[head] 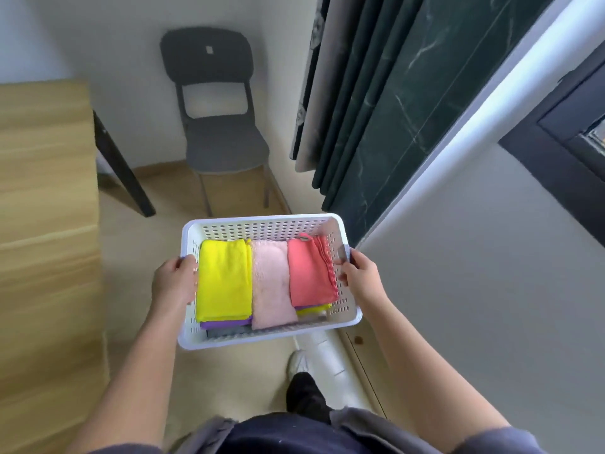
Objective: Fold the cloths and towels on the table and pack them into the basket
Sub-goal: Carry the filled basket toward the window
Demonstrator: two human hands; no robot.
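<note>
White shoe [297, 362] at 6 o'clock, on the floor. Left hand [175, 280] – fingers curled round the basket's 9 o'clock handle; right hand [358, 277] gripping the 3 o'clock handle likewise. Basket [262, 229] – white, perforated, held in the air above the floor, apart from the table [42, 224] at 9 o'clock. Contents, folded, side by side: yellow cloth [224, 280], pink towel [271, 285], coral cloth [309, 273]; purple cloth [226, 322] beneath the yellow. Grey chair [216, 126] at 12 o'clock; dark curtain [376, 93] at 1 o'clock.
</note>
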